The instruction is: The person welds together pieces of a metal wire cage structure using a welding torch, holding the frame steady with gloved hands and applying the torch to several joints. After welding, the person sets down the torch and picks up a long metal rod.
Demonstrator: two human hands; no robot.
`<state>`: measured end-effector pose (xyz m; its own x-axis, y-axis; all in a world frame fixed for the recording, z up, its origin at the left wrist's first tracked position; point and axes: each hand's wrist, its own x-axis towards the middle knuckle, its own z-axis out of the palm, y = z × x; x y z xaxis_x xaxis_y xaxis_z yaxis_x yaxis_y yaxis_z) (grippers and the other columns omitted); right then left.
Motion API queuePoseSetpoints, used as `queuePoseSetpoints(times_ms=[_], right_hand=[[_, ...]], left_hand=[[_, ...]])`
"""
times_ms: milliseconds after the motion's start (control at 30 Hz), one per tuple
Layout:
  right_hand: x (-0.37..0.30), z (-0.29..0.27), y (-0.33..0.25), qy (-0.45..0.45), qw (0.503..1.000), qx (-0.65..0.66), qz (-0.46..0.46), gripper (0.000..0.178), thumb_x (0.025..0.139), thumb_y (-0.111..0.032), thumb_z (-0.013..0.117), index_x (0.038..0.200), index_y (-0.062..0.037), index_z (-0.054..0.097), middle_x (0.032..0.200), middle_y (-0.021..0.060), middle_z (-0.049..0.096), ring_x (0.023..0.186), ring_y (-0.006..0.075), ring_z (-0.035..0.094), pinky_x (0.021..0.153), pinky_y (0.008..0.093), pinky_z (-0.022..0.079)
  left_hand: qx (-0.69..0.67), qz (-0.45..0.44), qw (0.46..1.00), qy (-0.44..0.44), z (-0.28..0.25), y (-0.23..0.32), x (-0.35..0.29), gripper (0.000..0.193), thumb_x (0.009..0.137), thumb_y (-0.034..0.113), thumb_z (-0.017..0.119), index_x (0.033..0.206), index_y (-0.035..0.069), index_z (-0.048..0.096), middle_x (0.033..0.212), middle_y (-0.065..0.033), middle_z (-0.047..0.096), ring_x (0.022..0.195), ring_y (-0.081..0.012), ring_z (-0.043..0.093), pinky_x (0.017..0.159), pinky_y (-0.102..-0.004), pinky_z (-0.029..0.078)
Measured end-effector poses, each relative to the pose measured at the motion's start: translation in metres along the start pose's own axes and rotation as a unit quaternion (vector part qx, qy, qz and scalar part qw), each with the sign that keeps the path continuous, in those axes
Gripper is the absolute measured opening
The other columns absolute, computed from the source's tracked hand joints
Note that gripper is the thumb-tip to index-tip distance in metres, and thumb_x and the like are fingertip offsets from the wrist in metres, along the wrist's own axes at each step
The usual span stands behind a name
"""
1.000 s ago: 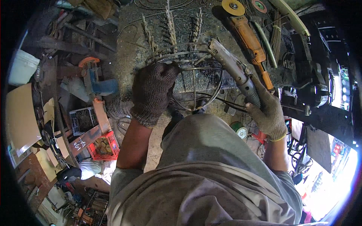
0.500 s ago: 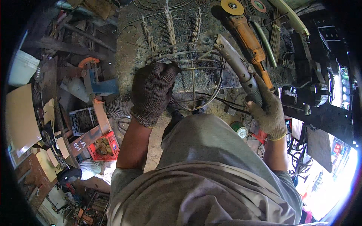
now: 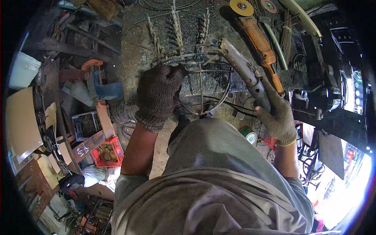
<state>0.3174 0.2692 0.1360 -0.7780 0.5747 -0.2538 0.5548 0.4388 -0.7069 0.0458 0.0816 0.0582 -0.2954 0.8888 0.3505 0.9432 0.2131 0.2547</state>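
Observation:
My left hand (image 3: 159,96), in a dark knitted glove, is closed on the left side of a round wire frame (image 3: 201,88). The frame is made of thin bent metal rings joined by a cross rod, and it stands at the near edge of the workbench. My right hand (image 3: 277,117), in a lighter knitted glove, is wrapped round the lower end of a grey tubular metal tool (image 3: 242,67). This tool slants up and left, its worn far end over the right part of the rings. Whether that end touches the wire cannot be made out.
On the dark, gritty workbench (image 3: 135,58) lie an orange angle grinder (image 3: 256,41) with a yellow disc and, behind my work, several twisted metal rods (image 3: 177,29). A blue vise-like clamp (image 3: 107,89) stands at left. Below are a red crate (image 3: 107,152) and a round dial (image 3: 250,137).
The far end of the grey tubular tool has shifted slightly left and down over the rings. My left hand and the wire frame have stayed nearly in place.

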Motion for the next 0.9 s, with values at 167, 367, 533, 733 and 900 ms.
queuePoseSetpoints(times_ms=[167,367,533,733,900], right_hand=[[0.001,-0.001,0.008,0.006,0.999,-0.036,-0.021,0.077,0.085,-0.026,0.071,0.149,0.0067,0.042,0.126,0.0236,0.067,0.117,0.0254,0.063,0.103,0.0374,0.045],[0.0,-0.002,0.003,0.003,0.999,-0.031,-0.022,0.075,0.084,-0.021,0.07,0.149,0.0058,0.043,0.127,0.0236,0.066,0.118,0.0259,0.064,0.104,0.0374,0.045],[0.001,0.0,0.006,0.008,0.997,-0.056,-0.054,0.075,0.083,-0.018,0.07,0.15,0.0031,0.044,0.125,0.0241,0.067,0.118,0.0267,0.064,0.103,0.0374,0.046],[0.003,-0.002,-0.006,-0.013,0.998,-0.051,-0.016,0.074,0.083,-0.019,0.071,0.15,0.0019,0.045,0.121,0.0246,0.068,0.114,0.0279,0.067,0.102,0.0375,0.047],[0.002,0.0,-0.004,-0.002,0.998,-0.046,-0.035,0.072,0.084,-0.016,0.069,0.15,0.0015,0.045,0.114,0.0224,0.07,0.102,0.0283,0.069,0.095,0.0383,0.05]], left_hand=[[0.002,-0.008,1.0,-0.012,0.0,0.0,0.001,0.035,0.079,0.013,0.068,0.114,0.018,0.071,0.093,-0.0085,0.064,0.085,-0.032,0.066,0.073,-0.0452,0.053],[-0.001,-0.016,0.999,-0.029,-0.01,0.006,0.004,0.036,0.077,0.009,0.072,0.113,0.011,0.071,0.097,-0.0128,0.067,0.089,-0.036,0.064,0.079,-0.0482,0.049],[0.006,-0.01,1.0,-0.019,-0.005,0.002,0.003,0.032,0.079,0.011,0.069,0.111,0.015,0.071,0.094,-0.0106,0.066,0.086,-0.0335,0.065,0.075,-0.0464,0.051],[0.033,0.009,0.999,0.012,-0.003,0.002,0.002,0.031,0.081,0.013,0.067,0.112,0.017,0.071,0.091,-0.0102,0.064,0.083,-0.0313,0.065,0.07,-0.0454,0.052],[0.03,0.012,0.999,0.0,-0.006,0.004,0.004,0.03,0.081,0.014,0.068,0.11,0.016,0.071,0.091,-0.0105,0.065,0.083,-0.0318,0.066,0.069,-0.0445,0.053]])
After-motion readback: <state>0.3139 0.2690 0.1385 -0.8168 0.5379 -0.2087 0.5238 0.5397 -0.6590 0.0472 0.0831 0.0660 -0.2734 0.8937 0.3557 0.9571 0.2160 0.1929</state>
